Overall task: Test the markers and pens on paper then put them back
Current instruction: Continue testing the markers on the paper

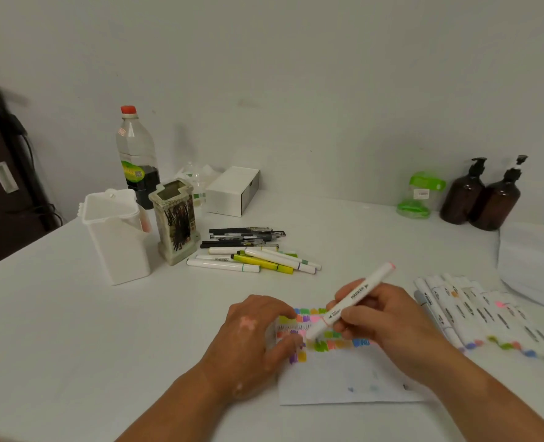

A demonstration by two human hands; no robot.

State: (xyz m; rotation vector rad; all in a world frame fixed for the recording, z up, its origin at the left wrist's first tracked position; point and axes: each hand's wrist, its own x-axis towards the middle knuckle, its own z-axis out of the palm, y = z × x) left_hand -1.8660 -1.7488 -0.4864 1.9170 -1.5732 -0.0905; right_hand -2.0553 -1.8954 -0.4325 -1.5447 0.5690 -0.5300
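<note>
Right hand (pixel 388 317) grips white marker (pixel 353 299), tip down on paper (pixel 344 378) on surface (pixel 104 346); left hand (pixel 251 333), fingers loosely bent, pins paper's left side; marker row (pixel 474 317) just right, pen pile (pixel 254 253) behind.

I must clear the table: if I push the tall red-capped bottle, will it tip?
Perhaps: the bottle is tall and narrow. Its dark liquid fills only the lower part, so it is probably light but bottom-heavy.

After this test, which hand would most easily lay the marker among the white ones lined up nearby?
Right. The right hand grips the white pink-ended marker, and the row of white markers lies beside it; the left hand presses the white paper sheet.
</note>
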